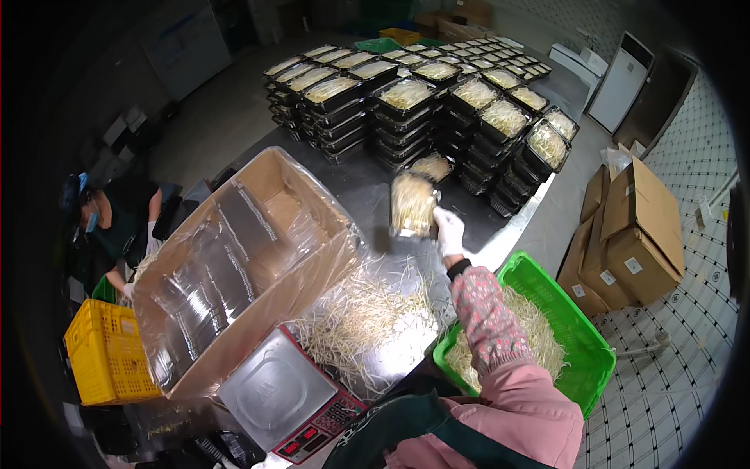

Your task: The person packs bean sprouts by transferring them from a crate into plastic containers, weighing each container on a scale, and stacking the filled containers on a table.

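Observation:
My right hand (449, 231), in a white glove, grips the right edge of a black plastic tray of bean sprouts (412, 205), blurred, over the dark table. Just behind it another filled tray (432, 167) sits before the stacks. A loose heap of sprouts (369, 322) lies on the table nearer to me, beside a red-framed digital scale (278, 384) whose metal pan is bare. At the bottom edge, near black empty trays (234, 447), a bit of white shows, perhaps my left glove; what it does is hidden.
Stacked filled trays (404, 94) cover the table's far part. A plastic-lined cardboard box (319, 281) with black trays stands at left; beyond it are a yellow crate (108, 352) and a co-worker (126, 217). A green crate (577, 328) of sprouts and cardboard boxes (638, 234) are at right.

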Motion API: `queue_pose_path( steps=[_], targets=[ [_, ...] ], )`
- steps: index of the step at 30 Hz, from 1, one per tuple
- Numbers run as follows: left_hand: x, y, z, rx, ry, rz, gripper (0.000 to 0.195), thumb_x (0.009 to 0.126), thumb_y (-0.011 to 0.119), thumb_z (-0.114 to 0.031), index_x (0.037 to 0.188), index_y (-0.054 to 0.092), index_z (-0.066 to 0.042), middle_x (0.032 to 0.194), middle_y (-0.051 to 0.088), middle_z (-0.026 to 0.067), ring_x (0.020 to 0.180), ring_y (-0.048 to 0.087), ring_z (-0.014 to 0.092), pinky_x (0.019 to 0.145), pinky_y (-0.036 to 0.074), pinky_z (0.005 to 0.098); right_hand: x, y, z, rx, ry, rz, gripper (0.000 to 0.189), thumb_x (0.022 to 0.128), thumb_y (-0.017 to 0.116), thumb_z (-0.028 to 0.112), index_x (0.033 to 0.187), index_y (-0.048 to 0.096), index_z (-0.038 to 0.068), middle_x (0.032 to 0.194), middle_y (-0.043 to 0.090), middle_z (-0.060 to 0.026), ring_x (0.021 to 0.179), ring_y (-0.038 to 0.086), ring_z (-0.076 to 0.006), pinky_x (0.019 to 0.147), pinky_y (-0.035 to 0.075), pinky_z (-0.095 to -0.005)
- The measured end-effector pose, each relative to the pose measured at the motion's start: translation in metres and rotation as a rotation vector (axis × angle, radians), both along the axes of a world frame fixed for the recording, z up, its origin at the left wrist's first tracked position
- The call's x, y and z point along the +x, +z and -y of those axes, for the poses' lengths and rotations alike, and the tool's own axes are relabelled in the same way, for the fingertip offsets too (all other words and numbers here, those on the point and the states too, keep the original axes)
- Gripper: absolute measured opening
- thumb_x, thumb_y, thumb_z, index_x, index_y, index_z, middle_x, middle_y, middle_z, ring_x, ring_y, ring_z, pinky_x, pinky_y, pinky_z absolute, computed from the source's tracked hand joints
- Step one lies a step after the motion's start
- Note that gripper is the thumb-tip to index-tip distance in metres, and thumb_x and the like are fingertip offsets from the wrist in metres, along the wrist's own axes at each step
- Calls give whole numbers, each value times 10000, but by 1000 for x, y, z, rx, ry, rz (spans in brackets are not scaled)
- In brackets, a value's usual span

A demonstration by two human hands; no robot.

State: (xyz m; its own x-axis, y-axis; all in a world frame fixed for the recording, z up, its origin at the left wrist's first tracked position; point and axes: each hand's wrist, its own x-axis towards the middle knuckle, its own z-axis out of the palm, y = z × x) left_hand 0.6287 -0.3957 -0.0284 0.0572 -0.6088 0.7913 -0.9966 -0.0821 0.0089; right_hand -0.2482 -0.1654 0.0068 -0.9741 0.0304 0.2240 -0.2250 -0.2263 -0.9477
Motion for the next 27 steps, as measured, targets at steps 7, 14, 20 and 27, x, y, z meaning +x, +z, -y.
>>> queue_pose_path(
  steps=[7,14,20,27],
  targets=[
    [-114,121,-36,108,-115,-268,306,800,785,-248,937,686,7,876,686,192,803,649,345,768,529,424,-148,-11,50,-135,-66,531,368,928,586,101,1245,534,-77,1011,642,-135,641,638,-179,429,557,-295],
    [-177,195,-38,95,-197,-377,361,861,729,-204,1105,642,47,1063,675,209,941,637,316,864,506,363,-139,-33,55,-317,46,562,368,917,680,294,1143,566,27,926,626,-98,631,599,-196,539,579,-396],
    [-320,205,-42,276,-713,-566,265,915,651,-89,1093,602,101,1036,650,162,946,575,208,902,453,334,-45,-22,-51,-223,215,576,282,952,624,207,1192,585,64,899,622,-58,681,628,-164,555,565,-314],
    [-524,119,-91,949,-1723,-75,178,806,662,-10,983,681,-22,949,684,126,904,639,306,864,494,388,97,11,-249,122,89,419,283,974,569,177,1213,624,37,900,640,-31,679,614,-91,600,552,-232]
  ],
)
